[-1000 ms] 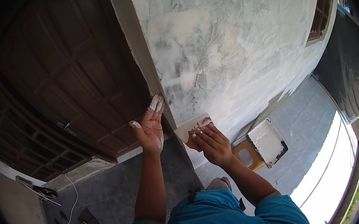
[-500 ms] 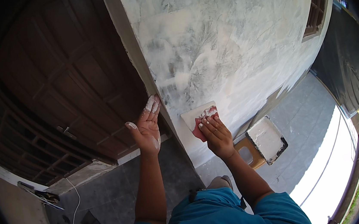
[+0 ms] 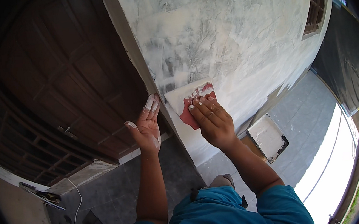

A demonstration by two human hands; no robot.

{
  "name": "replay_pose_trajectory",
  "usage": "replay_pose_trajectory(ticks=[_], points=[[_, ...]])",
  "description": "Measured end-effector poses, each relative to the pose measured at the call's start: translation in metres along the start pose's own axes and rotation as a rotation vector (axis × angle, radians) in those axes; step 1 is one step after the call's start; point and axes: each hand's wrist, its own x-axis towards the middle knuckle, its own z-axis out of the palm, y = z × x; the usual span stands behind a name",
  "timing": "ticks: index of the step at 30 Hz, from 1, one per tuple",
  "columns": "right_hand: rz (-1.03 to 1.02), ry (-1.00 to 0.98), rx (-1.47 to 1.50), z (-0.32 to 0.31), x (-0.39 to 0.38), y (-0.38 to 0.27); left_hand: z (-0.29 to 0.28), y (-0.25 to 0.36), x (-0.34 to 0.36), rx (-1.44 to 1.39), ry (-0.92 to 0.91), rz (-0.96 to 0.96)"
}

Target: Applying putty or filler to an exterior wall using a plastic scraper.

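Scraper [image 3: 185, 97] higher on wall [image 3: 211, 35] than before, right fingers [image 3: 203, 112] holding it

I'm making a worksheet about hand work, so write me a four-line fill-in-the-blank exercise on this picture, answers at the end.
1. The right hand holds a flat spreader that is partly pale and partly ____.
2. The left hand, palm showing, holds ____.
3. The smears on that palm and its fingers are ____ in colour.
4. The panelled door fills the picture's ____ side, while the rectangular tray is on the other.

Missing words: red; nothing; white; left.
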Motion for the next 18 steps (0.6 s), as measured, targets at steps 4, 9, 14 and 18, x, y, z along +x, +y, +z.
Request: replay_pose_trajectory(ticks=[4,9,14,18], points=[[0.139,-0.233,0.118,-0.013,-0.041,-0.009,-0.001,-0.004,0.000,-0.042,0.006,0.013],[0.018,0.033,0.016,-0.023,0.001,0.023,0.002,-0.002,-0.002,0.030,0.042,0.000],[-0.093,-0.104,-0.159,0.042,-0.009,0.039,-0.002,-0.004,-0.003,-0.091,0.008,0.011],[-0.166,-0.177,-0.091,0.066,-0.089,0.041,-0.002,-0.005,-0.006,-0.078,-0.016,0.040]])
